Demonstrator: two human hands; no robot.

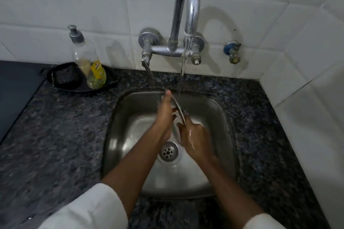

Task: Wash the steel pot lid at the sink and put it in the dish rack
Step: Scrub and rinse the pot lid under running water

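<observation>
Steel lid (179, 108), both hands' grip closed

Dark speckled granite counter (61, 128) with steel sink (225, 117) set in it. At the back left edge: black dish (61, 80), a soap bottle (89, 65) standing in it.

A speckled dark granite desk (61, 128) runs along a wall of white tiles (55, 5). Near the desk's back edge, toward its left side, a shallow black tray (74, 87) holds a clear soap bottle (89, 65) with a grey pump top and a yellow label — leaning slightly, with yellowish liquid low inside. A dark flat surface (16, 87) covers the desk's far left end. On the tiles above the desk's back right corner sits a small blue-handled valve (231, 51) — apart from everything else.
</observation>
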